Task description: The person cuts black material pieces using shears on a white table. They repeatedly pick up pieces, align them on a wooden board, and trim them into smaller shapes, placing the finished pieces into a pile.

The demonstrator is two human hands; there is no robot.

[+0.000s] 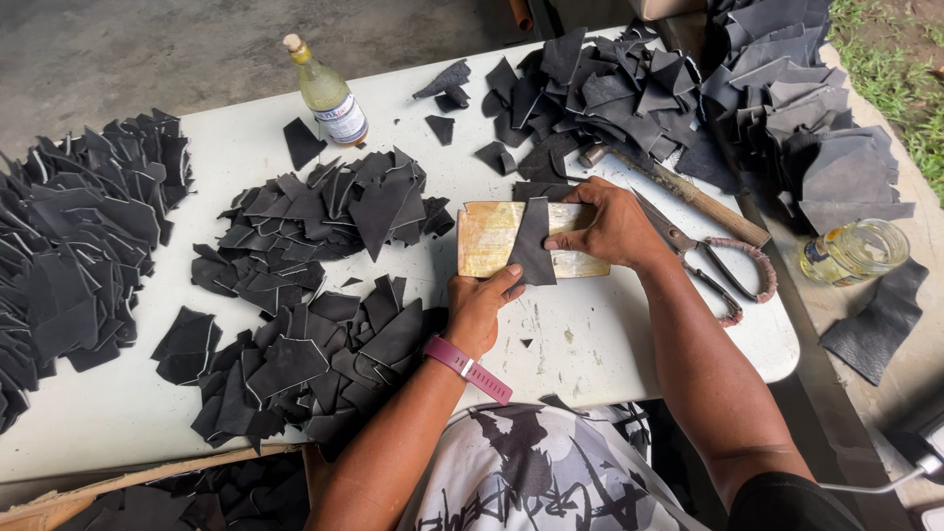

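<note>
Both hands, left hand (479, 310) and right hand (612, 226), grip closed on black leather piece (534, 242) over the tan board (484, 239) on the surface (590, 344).

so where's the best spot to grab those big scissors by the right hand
Probably by the wrapped handle loops, coming in from the table's right edge. The loops point that way and lie clear, while the blades run under the right hand and sit close to the hammer handle.

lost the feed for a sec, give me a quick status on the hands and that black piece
Left hand and right hand both pinching black leather piece, laid over yellowish block. Shears beside right wrist, nothing in the way.
</note>
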